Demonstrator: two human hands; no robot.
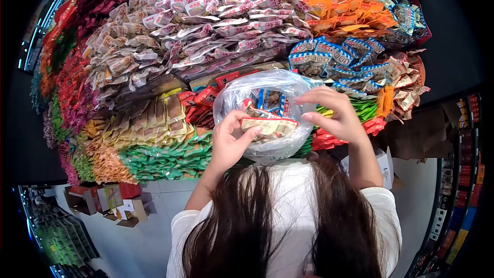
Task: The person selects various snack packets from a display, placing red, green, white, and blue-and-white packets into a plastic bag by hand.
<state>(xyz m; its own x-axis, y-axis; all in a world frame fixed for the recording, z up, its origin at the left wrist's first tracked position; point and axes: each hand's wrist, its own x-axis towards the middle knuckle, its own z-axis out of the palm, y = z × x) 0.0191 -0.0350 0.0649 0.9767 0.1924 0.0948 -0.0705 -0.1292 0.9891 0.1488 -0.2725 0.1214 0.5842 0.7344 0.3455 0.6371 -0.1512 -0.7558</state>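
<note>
A clear plastic bag sits open in front of me against the snack display. Inside it lies a blue-and-white snack packet. My left hand is at the bag's left side, with thumb and fingers closed on a cream-and-red snack packet over the bag's mouth. At the bag's right rim is my right hand, thumb and fingers apart, the fingertips at the plastic. I see no packet in the right hand.
Heaped snack packets surround the bag: white-and-pink ones behind, orange ones and blue-striped ones to the right, green ones at front left. Cardboard boxes stand on the floor at left. Shelves line the right.
</note>
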